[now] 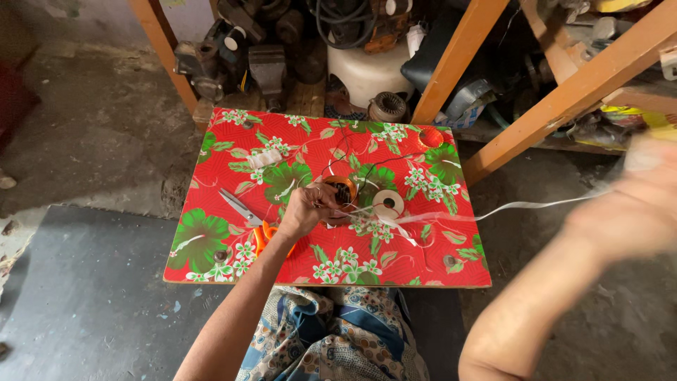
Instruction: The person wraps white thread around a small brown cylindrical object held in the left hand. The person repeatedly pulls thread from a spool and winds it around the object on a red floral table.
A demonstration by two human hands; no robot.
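My left hand (305,209) rests on the low table (211,240), which has a red flowered cover, and grips a small round copper-wound coil (341,192). Thin dark wires run from the coil toward the table's far edge. My right hand (638,204), blurred, is out to the right past the table and pulls a white tape strand (536,206) taut. The strand runs back to the coil, past a white tape roll (388,204) lying just right of it. Scissors with orange handles (248,217) lie left of my left hand.
An orange wooden shelf frame (451,67) stands behind the table, packed with metal parts, cables and a white container (370,70). A small orange disc (430,137) lies near the table's far right corner. A folded white piece (264,159) lies at the far left.
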